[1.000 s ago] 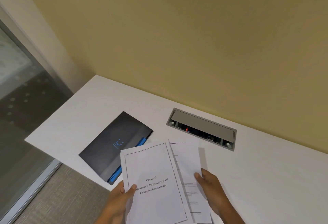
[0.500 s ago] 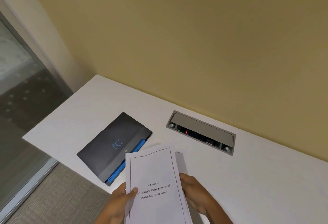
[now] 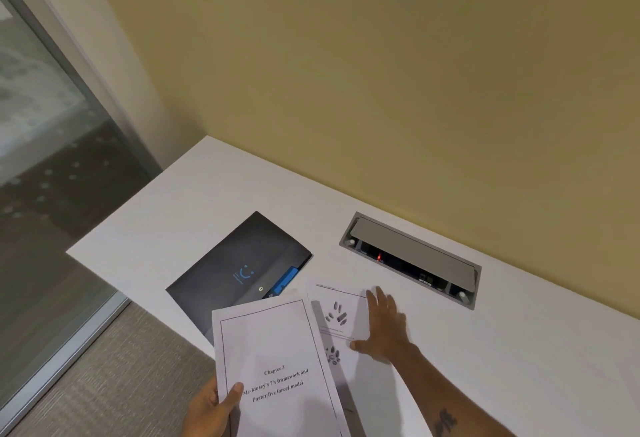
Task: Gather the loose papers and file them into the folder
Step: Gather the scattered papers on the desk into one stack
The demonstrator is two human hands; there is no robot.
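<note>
The left hand (image 3: 211,409) is gripping a white printed title sheet with a thin black border (image 3: 277,367) by its lower left edge, thumb pressing on top and fingers curled under; the page is hanging over the near edge of the white rectangular table (image 3: 519,350) and overlapping the nearer corner of the folder. Just to its right, the right hand (image 3: 384,329) is lying flat and open, fingers spread, palm down on a second white loose sheet printed with small grey figures (image 3: 337,319), which is resting flat on the table near its front edge. Farther back, a dark grey card folder with a blue logo and blue inner pocket (image 3: 235,270) is lying closed towards the table's left corner. Beyond the hands, a grey metal cable hatch (image 3: 412,256) is sitting recessed near the table's far edge, against the yellow wall (image 3: 381,73).
</note>
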